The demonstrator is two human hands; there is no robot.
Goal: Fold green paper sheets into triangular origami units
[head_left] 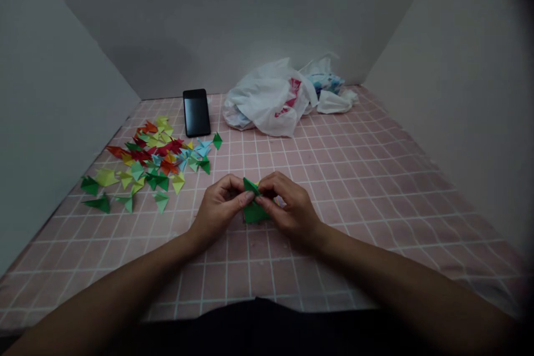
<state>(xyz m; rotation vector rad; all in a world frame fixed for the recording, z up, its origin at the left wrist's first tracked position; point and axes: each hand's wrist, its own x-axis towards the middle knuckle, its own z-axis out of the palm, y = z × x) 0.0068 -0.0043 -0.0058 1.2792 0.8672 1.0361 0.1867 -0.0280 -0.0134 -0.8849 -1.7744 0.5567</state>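
Thumb and fingers of my left hand are closed on the left side of a small folded piece of green paper. From the other side my right hand pinches the same paper, its thumb nearly meeting the left one. A pointed green corner sticks up between the hands. Flat green paper shows below the thumbs; I cannot tell whether it belongs to the held piece. Bits of yellow and a patterned colour peek out behind my right fingers, mostly hidden.
Many small folded paper pieces in green, yellow, red, orange and blue lie spread at the left. Behind them is a black phone. A white plastic bag and a blue-and-white package sit along the back wall, on a pink checked tablecloth.
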